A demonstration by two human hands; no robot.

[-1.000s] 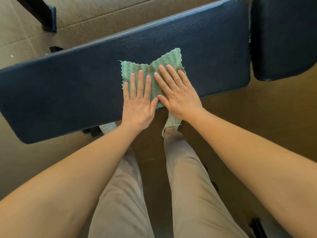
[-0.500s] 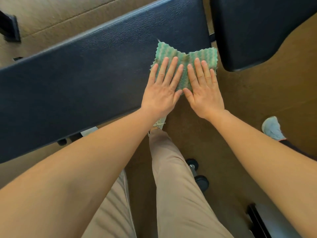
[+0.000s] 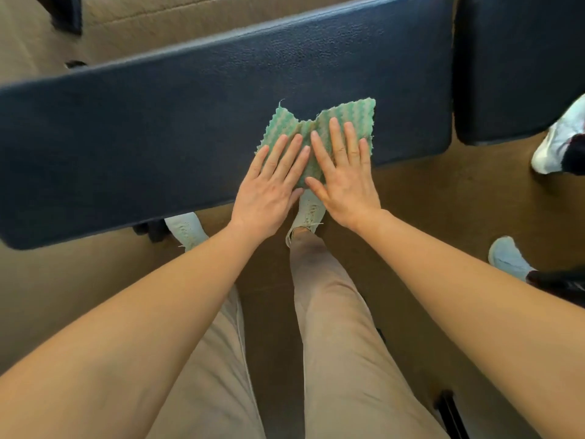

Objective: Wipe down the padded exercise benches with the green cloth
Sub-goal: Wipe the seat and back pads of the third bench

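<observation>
A long dark blue padded bench [image 3: 158,128] runs across the view. A green and white wavy-striped cloth [image 3: 345,118] lies bunched on its right part, near the front edge. My left hand [image 3: 269,191] and my right hand [image 3: 345,179] lie flat side by side on the cloth's near half, fingers extended, pressing it onto the padding. The heels of both hands hang past the bench's front edge. The cloth's near part is hidden under my fingers.
A second dark pad [image 3: 519,58] sits to the right across a narrow gap. Another person's white shoe [image 3: 554,144] and pale shoe [image 3: 506,258] stand on the brown floor at right. My legs and shoes are below the bench. A black frame piece [image 3: 449,413] lies at lower right.
Both hands slid the cloth right to the bench's end, then back left a little. The cloth now sits short of the gap.
</observation>
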